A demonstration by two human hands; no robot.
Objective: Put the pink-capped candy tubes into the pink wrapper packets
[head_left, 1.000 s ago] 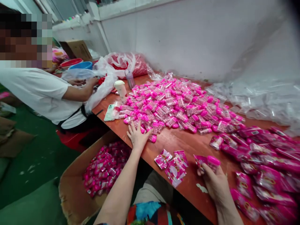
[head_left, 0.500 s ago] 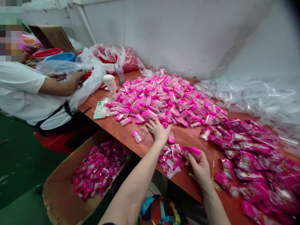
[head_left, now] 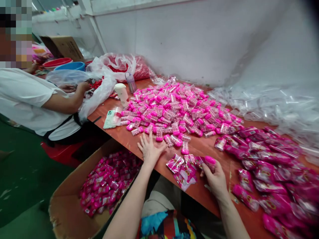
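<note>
My left hand (head_left: pixel 150 151) lies with its fingers spread at the front edge of a heap of small clear bottles with pink caps (head_left: pixel 171 108), filled with small pink balls. Whatever is under its palm is hidden. My right hand (head_left: pixel 215 176) is closed around a pink-capped bottle (head_left: pixel 210 160), its cap showing above the fingers. Printed pink wrappers (head_left: pixel 184 172) lie flat between my hands at the table edge, one reaching to my right fingertips. Right of that hand spreads a pile of filled pink packets (head_left: pixel 264 166).
Below the table's left edge stands a cardboard box (head_left: pixel 66 199) with many pink packets. A phone (head_left: pixel 109 119), a white cup (head_left: pixel 121 94) and a flask (head_left: pixel 131 82) stand left of the heap. Clear plastic pieces (head_left: pixel 271 103) line the wall. A co-worker (head_left: pixel 27 99) sits at left.
My left hand has moved left and toward me along the heap's front, over where a lone bottle lay. The right hand still holds its bottle. The view has shifted slightly.
</note>
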